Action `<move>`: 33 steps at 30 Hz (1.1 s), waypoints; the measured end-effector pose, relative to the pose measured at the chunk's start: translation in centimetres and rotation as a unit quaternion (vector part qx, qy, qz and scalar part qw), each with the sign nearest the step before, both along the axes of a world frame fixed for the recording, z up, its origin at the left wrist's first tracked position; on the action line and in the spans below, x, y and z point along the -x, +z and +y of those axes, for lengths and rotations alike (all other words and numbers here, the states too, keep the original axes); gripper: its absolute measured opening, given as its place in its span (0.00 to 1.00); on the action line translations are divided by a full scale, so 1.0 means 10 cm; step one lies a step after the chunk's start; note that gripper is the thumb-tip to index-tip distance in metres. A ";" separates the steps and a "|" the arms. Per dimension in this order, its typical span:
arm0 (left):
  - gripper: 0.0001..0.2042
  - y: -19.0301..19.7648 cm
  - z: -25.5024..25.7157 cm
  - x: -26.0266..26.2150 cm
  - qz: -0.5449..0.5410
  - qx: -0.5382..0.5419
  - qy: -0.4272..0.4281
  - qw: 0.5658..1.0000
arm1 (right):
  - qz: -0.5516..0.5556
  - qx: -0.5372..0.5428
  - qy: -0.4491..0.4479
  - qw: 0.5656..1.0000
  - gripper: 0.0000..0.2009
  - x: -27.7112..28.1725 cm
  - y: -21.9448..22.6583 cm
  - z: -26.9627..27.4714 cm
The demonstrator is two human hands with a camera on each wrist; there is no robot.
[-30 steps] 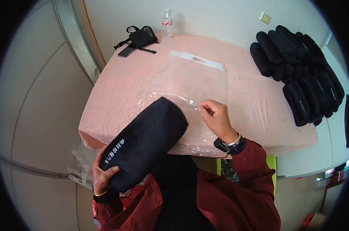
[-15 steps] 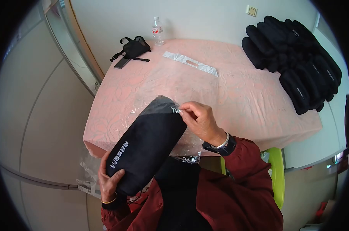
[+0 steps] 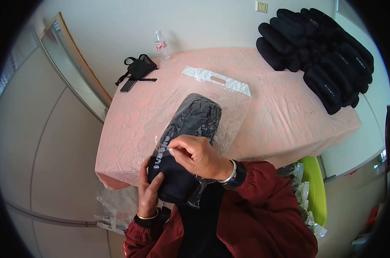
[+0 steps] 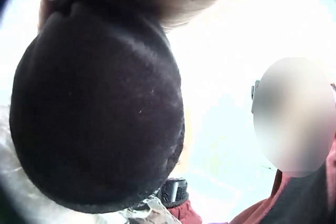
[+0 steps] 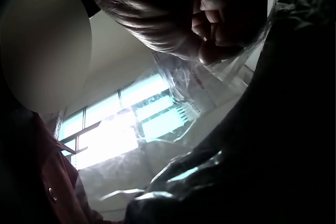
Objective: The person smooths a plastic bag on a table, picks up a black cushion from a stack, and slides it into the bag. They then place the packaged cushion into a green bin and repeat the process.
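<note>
A black cushion (image 3: pixel 194 112) with white lettering lies slanted at the table's front edge, its upper part inside a clear plastic bag (image 3: pixel 234 112) with a white handle strip (image 3: pixel 221 80). My left hand (image 3: pixel 149 191) grips the cushion's bare near end, thumb on top; the left wrist view shows that rounded end (image 4: pixel 97 103) below the fingers. Above the cushion's middle, my right hand (image 3: pixel 199 157) pinches the edge of the bag's film. In the right wrist view the fingers (image 5: pixel 210 50) hold stretched clear film beside the dark cushion.
Several black cushions (image 3: pixel 319 51) are piled at the table's back right. A bottle (image 3: pixel 162 45), a small black bag (image 3: pixel 141 68) and a phone (image 3: pixel 128 85) stand or lie at the back left. A green bin (image 3: pixel 316 189) holding plastic-wrapped things is below the table's right front.
My right hand has drawn the bag's edge toward me over the cushion, covering much of it. The left hand keeps its grip on the near end.
</note>
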State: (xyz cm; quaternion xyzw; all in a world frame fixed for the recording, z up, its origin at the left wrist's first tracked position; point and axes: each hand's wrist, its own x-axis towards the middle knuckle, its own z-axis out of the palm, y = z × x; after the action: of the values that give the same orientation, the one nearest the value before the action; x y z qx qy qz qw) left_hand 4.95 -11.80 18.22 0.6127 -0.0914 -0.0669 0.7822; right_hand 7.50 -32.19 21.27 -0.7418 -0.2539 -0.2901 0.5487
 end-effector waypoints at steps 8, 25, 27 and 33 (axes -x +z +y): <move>0.27 -0.25 -0.38 -0.49 -0.047 0.023 -0.130 0.990 | 0.010 0.031 0.089 0.995 0.06 0.01 -0.08 -0.09; 0.22 -0.27 -0.75 -0.63 -0.023 0.010 -0.125 0.992 | -0.130 0.271 -0.128 0.945 0.26 -0.24 -0.07 -1.07; 0.22 -0.34 -0.75 -0.67 -0.045 -0.010 -0.132 0.990 | -0.048 0.379 -0.221 0.897 0.33 -0.27 -0.16 -1.26; 0.23 -0.32 -0.58 -0.94 -0.057 -0.011 -0.185 0.981 | -0.005 0.393 -0.167 0.904 0.40 0.06 -0.33 -0.99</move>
State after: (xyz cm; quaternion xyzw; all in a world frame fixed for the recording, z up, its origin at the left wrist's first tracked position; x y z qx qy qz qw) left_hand 14.33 -17.56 14.99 0.5964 -0.2470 -0.1761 0.7432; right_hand 6.85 -42.10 18.00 -0.9275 -0.2224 -0.2577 0.1545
